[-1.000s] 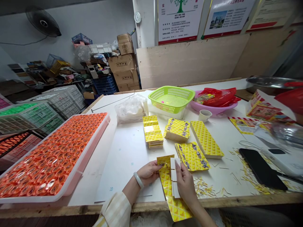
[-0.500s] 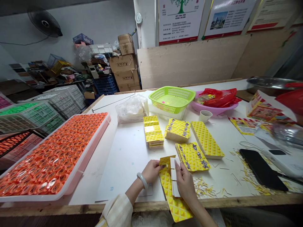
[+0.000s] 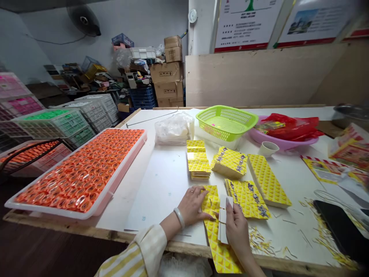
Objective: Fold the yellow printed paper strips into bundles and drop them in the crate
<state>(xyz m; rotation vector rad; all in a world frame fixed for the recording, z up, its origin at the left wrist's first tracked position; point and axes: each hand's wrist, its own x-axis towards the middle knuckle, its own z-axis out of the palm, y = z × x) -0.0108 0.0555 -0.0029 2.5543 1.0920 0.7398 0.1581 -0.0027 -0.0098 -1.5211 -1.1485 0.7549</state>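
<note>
One long yellow diamond-patterned card strip (image 3: 223, 254) overhangs the wooden-edged white table (image 3: 122, 200); the left hand (image 3: 191, 206) touches its left side, grip unclear. The right hand (image 3: 238, 229) clamps white slotted card pieces (image 3: 223, 232) over it.

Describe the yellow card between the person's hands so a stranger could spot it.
Find the white table and its wooden near edge. Between the left hand and right hand is a long yellow card. Unlike the stacked yellow cards behind, it reaches past that edge.

The long strip (image 3: 223, 257) is waffle-patterned yellow, the narrow cards (image 3: 223, 232) white.
</note>
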